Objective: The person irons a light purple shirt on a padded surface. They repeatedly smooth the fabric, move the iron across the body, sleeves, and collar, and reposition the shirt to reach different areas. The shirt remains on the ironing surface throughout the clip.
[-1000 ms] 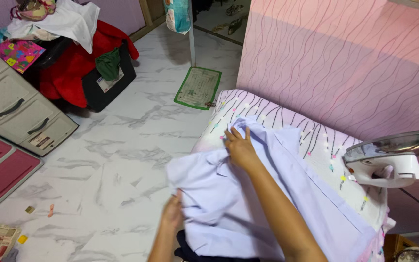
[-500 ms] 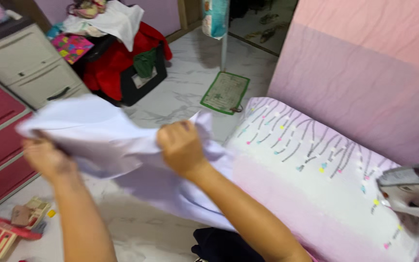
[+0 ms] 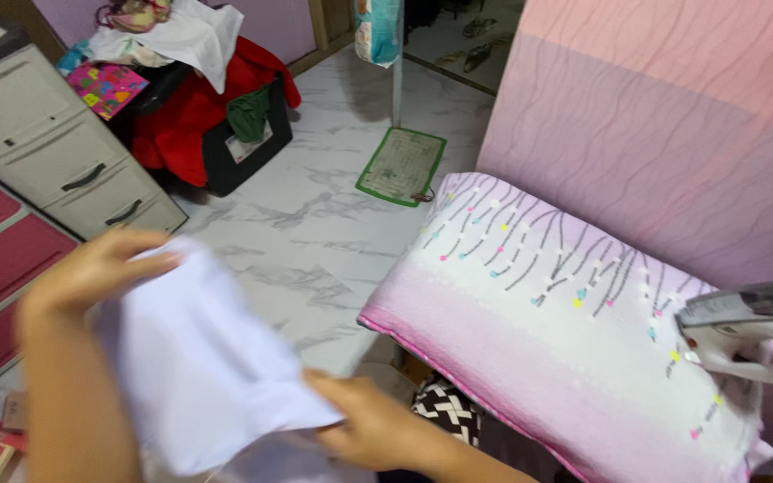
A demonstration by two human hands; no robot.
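Fingers (image 3: 149, 259) of the left hand (image 3: 91, 273) and right hand (image 3: 364, 429) grip the pale shirt (image 3: 208, 367), held left of the padded ironing board (image 3: 539, 331).

Both hands are on the pale lilac garment (image 3: 208, 358), held out over the marble floor (image 3: 306, 233) — the left hand (image 3: 91, 268) grips its upper edge, the right hand (image 3: 373, 429) pinches the lower corner. Just beside them lies the pink padded ironing board (image 3: 539, 331), bare on top, with an iron (image 3: 753, 331) standing at its far right end — well apart from the cloth.
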